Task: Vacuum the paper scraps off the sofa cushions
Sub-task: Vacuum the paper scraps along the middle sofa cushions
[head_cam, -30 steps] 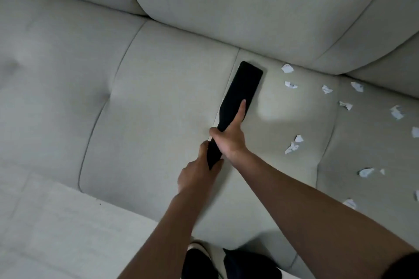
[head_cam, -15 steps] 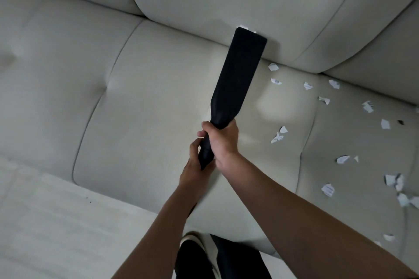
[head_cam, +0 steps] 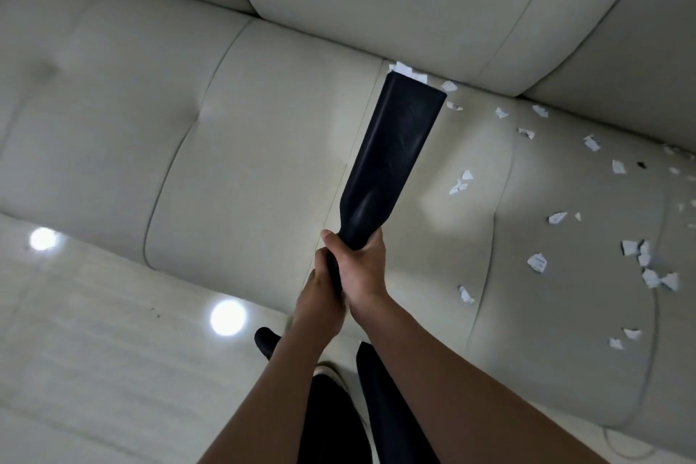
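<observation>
Nozzle [head_cam: 395, 158] mouth against scraps [head_cam: 408, 72] for suction; I wrap fingers of left hand [head_cam: 320, 303], right hand [head_cam: 361, 267] round neck for control.

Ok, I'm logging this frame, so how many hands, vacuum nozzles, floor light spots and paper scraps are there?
Hands: 2, the left hand and the right hand
Vacuum nozzle: 1
Floor light spots: 2
Paper scraps: about 20, since those at the right edge are blurred
Total: about 25
</observation>
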